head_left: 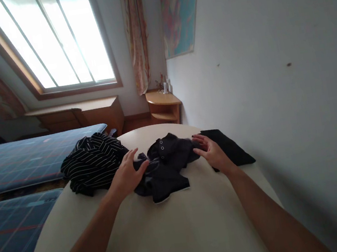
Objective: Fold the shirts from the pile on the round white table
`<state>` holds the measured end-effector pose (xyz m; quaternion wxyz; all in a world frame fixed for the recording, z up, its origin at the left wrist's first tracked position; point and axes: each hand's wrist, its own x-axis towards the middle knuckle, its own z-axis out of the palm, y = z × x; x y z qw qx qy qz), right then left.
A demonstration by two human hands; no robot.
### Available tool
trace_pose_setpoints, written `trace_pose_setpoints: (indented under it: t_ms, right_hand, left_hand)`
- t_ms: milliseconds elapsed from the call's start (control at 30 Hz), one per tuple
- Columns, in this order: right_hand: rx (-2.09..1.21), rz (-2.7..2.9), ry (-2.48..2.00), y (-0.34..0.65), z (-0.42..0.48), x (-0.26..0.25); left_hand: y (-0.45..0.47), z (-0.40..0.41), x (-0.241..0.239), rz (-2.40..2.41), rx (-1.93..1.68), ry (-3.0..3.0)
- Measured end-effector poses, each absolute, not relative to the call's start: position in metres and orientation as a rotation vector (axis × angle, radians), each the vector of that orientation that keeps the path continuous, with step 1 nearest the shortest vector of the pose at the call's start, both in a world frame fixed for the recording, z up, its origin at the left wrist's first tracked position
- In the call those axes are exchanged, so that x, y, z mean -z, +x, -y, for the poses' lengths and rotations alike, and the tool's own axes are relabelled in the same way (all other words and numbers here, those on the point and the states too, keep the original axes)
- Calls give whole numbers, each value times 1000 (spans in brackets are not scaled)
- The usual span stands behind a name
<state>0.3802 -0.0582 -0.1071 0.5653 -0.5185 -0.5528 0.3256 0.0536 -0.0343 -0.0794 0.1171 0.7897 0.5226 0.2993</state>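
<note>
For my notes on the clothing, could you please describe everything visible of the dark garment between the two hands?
The dark garment looks like soft fabric, charcoal to black, with small pale rings near its top and a pale edge along its nearest hem. It lies crumpled on the table, between a striped bundle and a black cloth. The left hand is at its left side, the right hand at its right end; contact is unclear.

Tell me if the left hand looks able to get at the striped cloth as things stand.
Likely yes: the striped cloth lies right beside the left hand, with nothing visible between them. Its thumb side faces the dark garment, so it may need to turn.
</note>
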Motion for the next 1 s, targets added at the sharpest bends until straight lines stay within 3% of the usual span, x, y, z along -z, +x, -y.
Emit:
trace_pose_setpoints:
  t_ms: [200,467,700,833,1000]
  right_hand:
    - [-486,1631,-1483,366,61,128]
    - [-463,1642,-1693,366,64,120]
    - [-371,1029,-1479,409,58,105]
    - [-354,1206,-1393,406,54,113]
    - [-258,1642,-1571,394,59,124]
  left_hand:
    - [68,51,90,-1355,-455,2528]
    - [63,50,75,-1262,-378,2521]
    - [26,20,49,-1881,-1131,2050]
    - [38,28,48,-1768,-1410,2019]
    - [71,54,69,-1016,-713,2578]
